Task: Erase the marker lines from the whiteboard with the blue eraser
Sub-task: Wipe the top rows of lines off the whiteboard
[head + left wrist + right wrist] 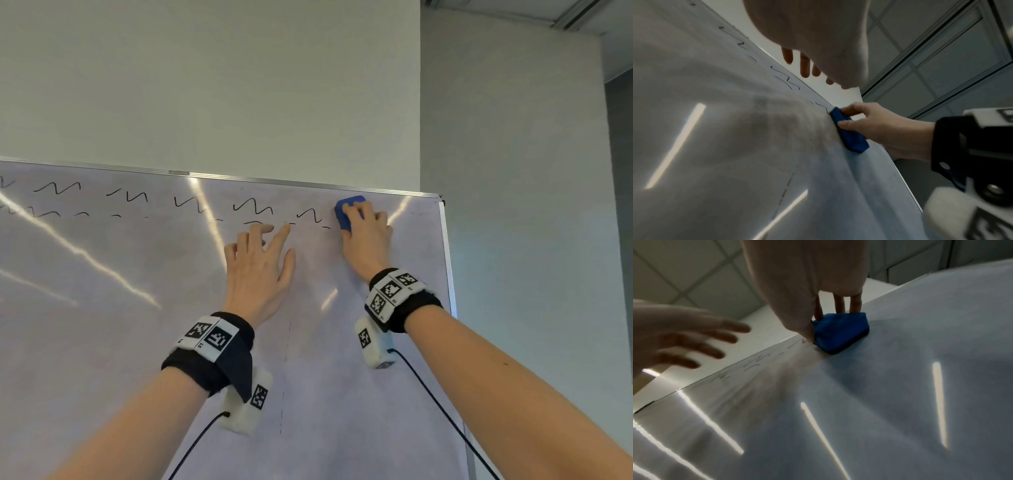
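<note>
The whiteboard [137,325] fills the lower left of the head view. Black squiggly marker lines [253,205] run along its top, with short dashes beneath them. My right hand [366,233] grips the blue eraser [346,212] and presses it flat on the board near the top right corner, just right of the last squiggle [310,216]. The eraser [851,133] shows edge-on in the left wrist view, and the eraser [840,332] sits under my fingers in the right wrist view. My left hand [260,263] lies open with fingers spread on the board, left of the eraser.
The board's metal frame [448,267] runs down the right edge and along the top, with a pale wall [239,85] behind. A faint dashed vertical line [286,377] marks the board between my wrists. Cables hang from both wrist cameras.
</note>
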Available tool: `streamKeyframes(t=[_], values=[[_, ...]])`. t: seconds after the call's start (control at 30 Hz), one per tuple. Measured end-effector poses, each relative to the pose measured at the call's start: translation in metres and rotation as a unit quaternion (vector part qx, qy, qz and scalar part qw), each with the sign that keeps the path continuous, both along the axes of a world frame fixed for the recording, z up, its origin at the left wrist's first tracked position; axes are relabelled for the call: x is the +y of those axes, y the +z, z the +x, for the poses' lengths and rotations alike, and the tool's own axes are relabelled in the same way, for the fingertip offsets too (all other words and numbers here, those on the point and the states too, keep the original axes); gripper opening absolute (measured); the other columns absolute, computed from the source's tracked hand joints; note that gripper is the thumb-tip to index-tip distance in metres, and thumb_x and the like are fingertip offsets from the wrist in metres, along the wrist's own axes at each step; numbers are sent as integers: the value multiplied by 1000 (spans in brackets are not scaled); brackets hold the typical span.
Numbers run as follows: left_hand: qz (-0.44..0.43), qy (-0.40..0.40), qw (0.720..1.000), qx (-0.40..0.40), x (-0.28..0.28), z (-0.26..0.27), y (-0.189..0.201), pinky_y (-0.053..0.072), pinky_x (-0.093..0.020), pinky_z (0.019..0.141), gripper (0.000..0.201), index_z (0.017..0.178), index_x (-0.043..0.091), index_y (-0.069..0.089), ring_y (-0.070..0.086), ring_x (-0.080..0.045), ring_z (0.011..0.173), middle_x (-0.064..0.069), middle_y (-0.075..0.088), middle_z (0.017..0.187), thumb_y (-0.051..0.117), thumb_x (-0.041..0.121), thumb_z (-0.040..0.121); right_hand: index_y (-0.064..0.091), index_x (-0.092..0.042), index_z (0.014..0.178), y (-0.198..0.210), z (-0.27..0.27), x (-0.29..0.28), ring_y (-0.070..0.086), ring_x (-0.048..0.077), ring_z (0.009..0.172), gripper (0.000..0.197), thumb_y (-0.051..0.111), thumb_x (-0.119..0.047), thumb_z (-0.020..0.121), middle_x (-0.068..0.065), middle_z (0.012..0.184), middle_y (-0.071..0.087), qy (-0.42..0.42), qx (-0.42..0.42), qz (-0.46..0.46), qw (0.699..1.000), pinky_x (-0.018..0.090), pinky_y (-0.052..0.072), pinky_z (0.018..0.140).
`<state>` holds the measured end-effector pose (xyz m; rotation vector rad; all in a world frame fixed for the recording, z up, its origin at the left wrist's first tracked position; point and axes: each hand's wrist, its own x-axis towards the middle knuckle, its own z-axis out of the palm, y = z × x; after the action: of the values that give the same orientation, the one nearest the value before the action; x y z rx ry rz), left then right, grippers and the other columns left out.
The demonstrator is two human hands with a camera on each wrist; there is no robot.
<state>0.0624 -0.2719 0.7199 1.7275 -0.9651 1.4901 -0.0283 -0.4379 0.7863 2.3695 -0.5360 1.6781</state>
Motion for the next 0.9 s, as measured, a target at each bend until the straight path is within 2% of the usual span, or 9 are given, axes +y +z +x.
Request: streamKeyframes(t=[0.1, 0.2, 0.37, 0.5, 0.63, 0.73, 0.83, 0.9], values=[[13, 3, 1000, 15, -10, -4, 1, 29, -37, 81, 52, 134, 23, 50, 48, -25, 99, -6, 48, 124, 28, 41, 91, 42, -19, 137, -25, 12, 19, 39, 32, 114, 47, 52, -13, 92, 3, 139, 41, 45, 40, -62, 996, 42, 35, 87], [18, 5, 999, 27, -8, -3, 6, 30, -38, 82, 53, 134, 23, 50, 47, -25, 101, -6, 47, 125, 26, 42, 91, 48, -17, 135, -31, -11, -4, 43, 35, 112, 47, 58, -14, 89, 5, 138, 46, 69, 59, -99, 991, 45, 38, 88], [23, 7, 999, 28, 22, 16, -3, 29, -37, 80, 53, 132, 22, 52, 47, -24, 96, -5, 48, 124, 25, 43, 91, 47, -13, 135, -34, -51, -60, 42, 41, 107, 46, 57, -16, 90, 11, 135, 44, 33, -73, 49, 996, 49, 39, 90], [36, 9, 999, 31, 50, 38, -9, 31, -39, 83, 53, 132, 22, 53, 48, -24, 96, -5, 49, 123, 27, 43, 91, 46, -12, 134, -27, -25, -26, 39, 40, 107, 43, 53, -14, 92, 15, 134, 40, -7, -121, 120, 985, 46, 36, 87], [19, 9, 1000, 21, 72, 58, -2, 35, -42, 83, 51, 131, 21, 53, 49, -25, 95, -7, 49, 122, 30, 42, 91, 42, -16, 137, -19, 47, 56, 38, 37, 113, 46, 51, -11, 92, 9, 141, 38, 23, -60, 30, 997, 43, 34, 86], [20, 1, 1000, 13, 83, 67, 2, 34, -42, 82, 51, 132, 21, 53, 49, -24, 96, -6, 49, 122, 30, 41, 91, 39, -20, 140, -15, 78, 94, 35, 34, 117, 48, 48, -15, 94, 3, 144, 35, 37, -24, 8, 999, 42, 33, 90], [23, -5, 1000, 9, 90, 74, 2, 33, -40, 82, 52, 133, 22, 52, 48, -24, 96, -6, 49, 122, 29, 41, 91, 45, -18, 138, -18, 68, 89, 38, 35, 118, 47, 53, -15, 92, 5, 143, 41, 75, 9, -45, 996, 46, 34, 94], [27, -16, 999, 12, 95, 80, 0, 33, -40, 81, 51, 133, 22, 52, 48, -24, 95, -6, 49, 122, 30, 41, 91, 51, -14, 134, -28, 51, 67, 44, 39, 113, 45, 58, -12, 89, 9, 140, 46, 77, -13, -61, 995, 46, 37, 94]])
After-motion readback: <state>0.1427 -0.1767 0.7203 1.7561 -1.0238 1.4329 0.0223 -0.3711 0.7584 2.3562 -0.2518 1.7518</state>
